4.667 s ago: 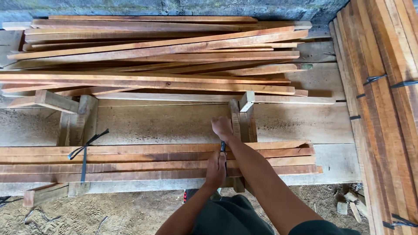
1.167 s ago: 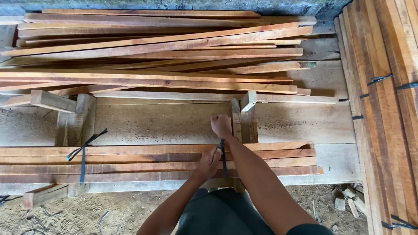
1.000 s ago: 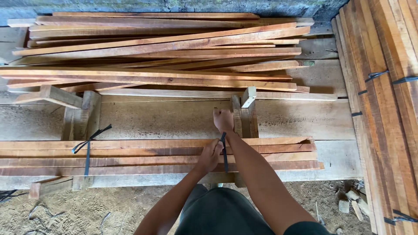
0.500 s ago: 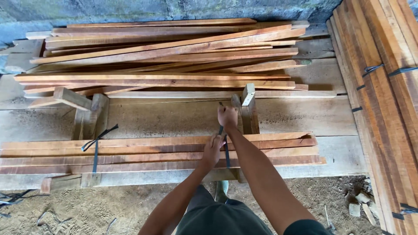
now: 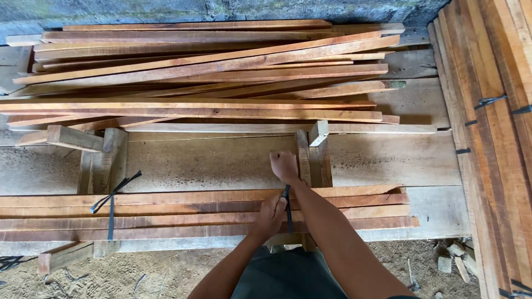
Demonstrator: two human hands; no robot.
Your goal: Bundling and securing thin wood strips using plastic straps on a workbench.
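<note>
Fingers of our right hand (image 5: pixel 285 165) curl away from the camera, so we cannot tell whether they close on anything; the fist rests on the bench (image 5: pixel 210 163) just beyond the bundle (image 5: pixel 194 213), beside an upright block (image 5: pixel 320 160). Our left hand (image 5: pixel 270 215) lies on top of the bundle, fingers bent around the dark strap (image 5: pixel 287 206); the pinch itself is hard to make out, yet the strap emerges right at its fingertips. Both forearms leave the picture at the bottom edge, and our lap hides the bench's near rim.

That strap runs across the slats between our two hands, its far end touching the right wrist, its near end dropping over the bundle's front edge. A second strap (image 5: pixel 111 202), already knotted with loose tails, circles the bundle well to the left. Loose slats (image 5: pixel 210 72) are heaped at the far side, and tied bundles (image 5: pixel 487 138) stand along the right, cut off by the frame.

Compared with half a second earlier, our right hand sits lower and farther left of the block, and the left has slid slightly nearer us along the strap.
</note>
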